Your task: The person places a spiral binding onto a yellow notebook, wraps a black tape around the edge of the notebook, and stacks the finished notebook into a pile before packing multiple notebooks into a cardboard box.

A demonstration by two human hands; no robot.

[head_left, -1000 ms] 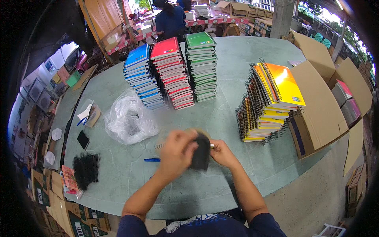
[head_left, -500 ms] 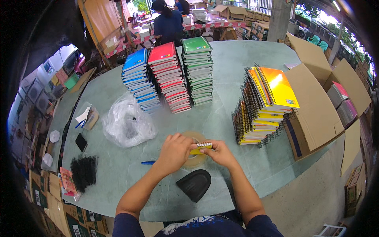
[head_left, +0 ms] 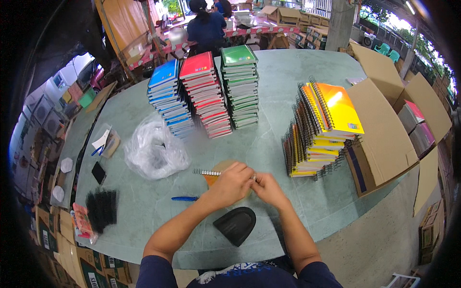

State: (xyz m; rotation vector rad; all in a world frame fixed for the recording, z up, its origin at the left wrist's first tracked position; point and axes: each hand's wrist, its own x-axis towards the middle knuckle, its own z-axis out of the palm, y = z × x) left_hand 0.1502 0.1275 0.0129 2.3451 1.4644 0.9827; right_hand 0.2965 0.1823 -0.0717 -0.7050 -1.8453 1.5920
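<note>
Both hands meet over the middle of the pale green tabletop (head_left: 297, 91), just in front of the person: the left hand (head_left: 232, 183) is closed in a grip over a small orange notebook (head_left: 214, 173) with a wire spiral along its far edge, and the right hand (head_left: 269, 188) pinches its fingers shut at the notebook's right end, touching the left hand. The notebook lies low on the tabletop, mostly hidden under the left hand. A blue pen (head_left: 184, 198) lies just left of the left wrist, and a black curved pad (head_left: 236, 224) sits near, between the forearms. Further left is a crumpled clear plastic bag (head_left: 154, 150), a bundle of black combs (head_left: 102, 209) and a flat colourful packet (head_left: 82, 223) at the tabletop's edge. Behind stand three tall stacks of notebooks side by side: blue covers (head_left: 165, 98), red covers (head_left: 204, 91) and green covers (head_left: 240, 84). To the right leans a stack of spiral notebooks with orange and yellow covers (head_left: 321, 127), resting against an open brown cardboard box (head_left: 384, 129). Another person in a dark top (head_left: 207, 26) stands well beyond the far edge
</note>
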